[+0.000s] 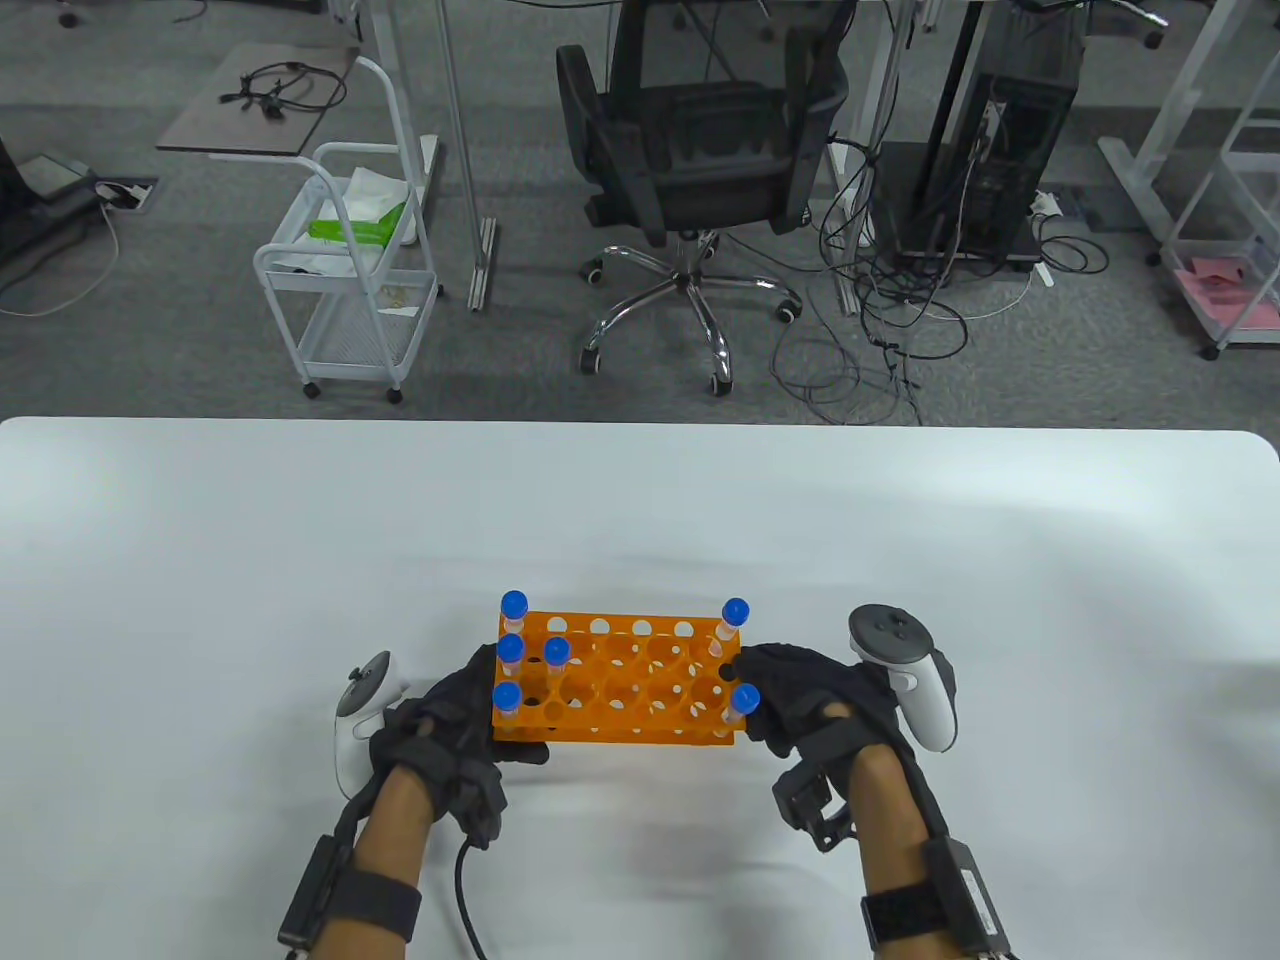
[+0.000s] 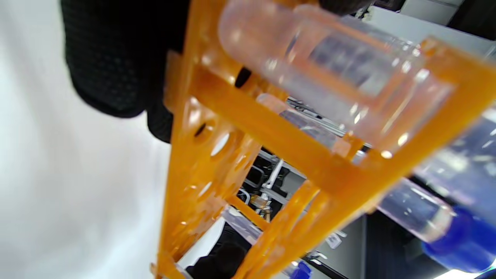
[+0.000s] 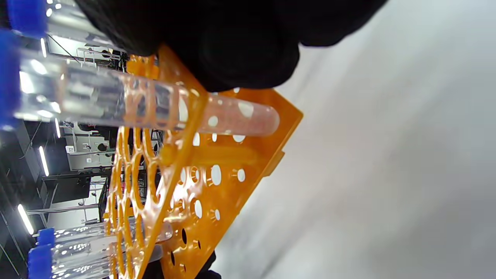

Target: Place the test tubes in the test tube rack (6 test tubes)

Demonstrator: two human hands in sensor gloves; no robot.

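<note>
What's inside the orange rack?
Six blue-capped tubes stand in the orange rack: four at its left end, two at its right. The other holes look empty. Both gloved hands cover parts of its ends.

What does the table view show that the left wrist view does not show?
Only the table view shows all six blue-capped tubes standing in the rack, both hands, left and right, at its ends, plus the office chair. Only the left wrist view shows a tube's rounded bottom close up. Both show the orange rack and white table.
</note>
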